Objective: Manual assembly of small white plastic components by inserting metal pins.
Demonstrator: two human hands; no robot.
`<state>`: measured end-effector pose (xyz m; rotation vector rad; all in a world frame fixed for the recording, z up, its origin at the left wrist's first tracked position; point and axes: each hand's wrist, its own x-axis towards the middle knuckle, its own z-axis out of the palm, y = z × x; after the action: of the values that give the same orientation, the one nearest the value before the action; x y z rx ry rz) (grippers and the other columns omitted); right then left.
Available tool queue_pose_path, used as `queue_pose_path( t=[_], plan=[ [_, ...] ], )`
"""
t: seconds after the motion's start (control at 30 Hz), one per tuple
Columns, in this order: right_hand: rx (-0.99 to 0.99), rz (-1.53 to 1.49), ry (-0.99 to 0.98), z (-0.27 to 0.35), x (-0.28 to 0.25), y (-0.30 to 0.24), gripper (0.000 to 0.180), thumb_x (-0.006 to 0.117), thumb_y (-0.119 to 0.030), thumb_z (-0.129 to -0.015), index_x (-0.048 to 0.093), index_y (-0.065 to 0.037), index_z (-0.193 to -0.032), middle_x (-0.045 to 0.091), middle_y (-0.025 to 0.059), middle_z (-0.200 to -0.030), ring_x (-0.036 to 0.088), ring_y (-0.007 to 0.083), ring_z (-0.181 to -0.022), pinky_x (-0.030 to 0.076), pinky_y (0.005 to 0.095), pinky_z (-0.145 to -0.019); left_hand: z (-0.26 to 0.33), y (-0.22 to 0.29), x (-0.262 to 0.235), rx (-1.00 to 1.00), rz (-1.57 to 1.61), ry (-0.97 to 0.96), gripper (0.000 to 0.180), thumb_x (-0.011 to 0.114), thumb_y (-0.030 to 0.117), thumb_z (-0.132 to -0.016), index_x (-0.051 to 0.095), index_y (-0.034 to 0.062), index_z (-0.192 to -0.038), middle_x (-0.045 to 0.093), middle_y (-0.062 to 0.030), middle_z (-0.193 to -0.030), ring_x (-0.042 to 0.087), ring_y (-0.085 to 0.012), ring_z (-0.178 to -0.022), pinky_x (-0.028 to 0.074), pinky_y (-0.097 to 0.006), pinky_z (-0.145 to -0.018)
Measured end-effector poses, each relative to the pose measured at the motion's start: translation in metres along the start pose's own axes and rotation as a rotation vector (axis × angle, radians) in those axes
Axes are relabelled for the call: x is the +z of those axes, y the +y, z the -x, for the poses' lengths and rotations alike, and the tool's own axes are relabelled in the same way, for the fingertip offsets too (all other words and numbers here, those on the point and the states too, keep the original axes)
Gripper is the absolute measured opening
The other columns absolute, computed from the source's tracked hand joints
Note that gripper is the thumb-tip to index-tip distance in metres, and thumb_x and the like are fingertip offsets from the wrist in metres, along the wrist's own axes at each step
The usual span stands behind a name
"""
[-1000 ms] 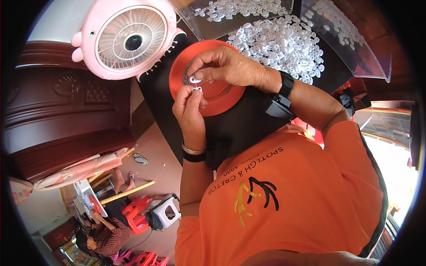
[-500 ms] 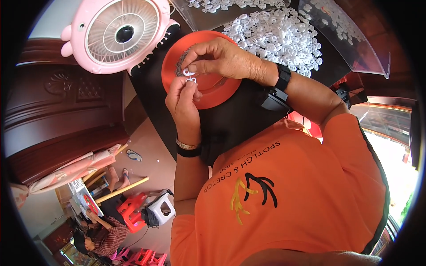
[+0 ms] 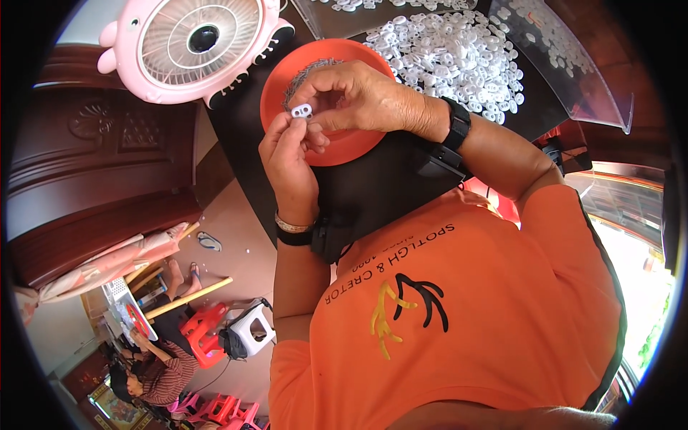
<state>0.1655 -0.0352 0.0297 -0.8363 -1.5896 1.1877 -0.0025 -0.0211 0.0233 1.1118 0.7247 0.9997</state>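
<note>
Over an orange-red round dish [image 3: 275, 92], my two hands meet around a small white two-holed plastic piece, like a cord lock [image 3: 302, 111]. My left hand [image 3: 292, 158] pinches it from below, between thumb and forefinger. Curled in from the right, my right hand [image 3: 362, 98] has its forefinger and thumb closed at the piece's sides. The fingers cover part of it. Thin grey metal bits [image 3: 313, 70], perhaps springs, lie inside the dish, partly hidden behind the right hand.
A large heap of white two-holed pieces [image 3: 451, 61] lies right of the dish, beside a clear plastic bin [image 3: 566, 61]. A pink fan [image 3: 203, 39] stands at the left of the black table [image 3: 380, 190]. Another person [image 3: 168, 369] sits lower left, near red stools [image 3: 204, 335].
Two white parts were apart, one in each hand's fingers. Now one white piece shows, its two holes facing up, and the hands have come closer together.
</note>
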Motion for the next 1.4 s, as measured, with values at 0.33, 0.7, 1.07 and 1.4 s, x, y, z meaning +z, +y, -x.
queue_pose_path(
  t=[0.33,0.7,1.07,1.4],
  plan=[
    [-0.25,0.545,0.151,0.002,0.005,0.002,0.032,0.072,-0.005,-0.073,0.061,-0.003,-0.103,0.062,0.0094,-0.093,0.064,0.0213,-0.079,0.052,0.0312,-0.07,-0.002,0.0,0.0,-0.012,-0.045,-0.015,0.02,0.051,0.017,-0.088,0.059,-0.0012,-0.085,0.057,-0.0049,-0.065,0.053,-0.0114,-0.057,0.04,-0.023,-0.054],
    [-0.291,0.719,0.195,0.006,0.019,0.0,0.033,0.073,-0.021,-0.074,0.062,-0.005,-0.1,0.065,0.0112,-0.081,0.064,0.0287,-0.075,0.051,0.0366,-0.066,0.0,0.0,-0.003,0.094,-0.095,-0.022,0.025,0.048,0.018,-0.088,0.057,-0.0014,-0.075,0.055,-0.0045,-0.064,0.051,-0.0109,-0.054,0.039,-0.022,-0.052],
    [-0.274,0.799,0.225,0.007,0.019,-0.003,0.024,0.07,-0.021,-0.077,0.063,-0.005,-0.095,0.064,0.0114,-0.072,0.064,0.0291,-0.067,0.051,0.0353,-0.059,0.001,0.004,0.005,0.082,-0.212,0.054,0.025,0.047,0.017,-0.086,0.054,-0.0002,-0.07,0.049,-0.0032,-0.059,0.045,-0.01,-0.051,0.034,-0.023,-0.049],
    [-0.274,0.761,0.195,0.01,0.026,-0.001,0.017,0.067,-0.019,-0.078,0.059,-0.005,-0.085,0.062,0.0101,-0.074,0.062,0.0301,-0.067,0.05,0.0381,-0.057,0.01,0.004,0.004,0.196,-0.374,0.019,0.031,0.038,0.013,-0.092,0.051,-0.0011,-0.068,0.05,-0.0045,-0.063,0.042,-0.0086,-0.049,0.032,-0.022,-0.046]
  ],
)
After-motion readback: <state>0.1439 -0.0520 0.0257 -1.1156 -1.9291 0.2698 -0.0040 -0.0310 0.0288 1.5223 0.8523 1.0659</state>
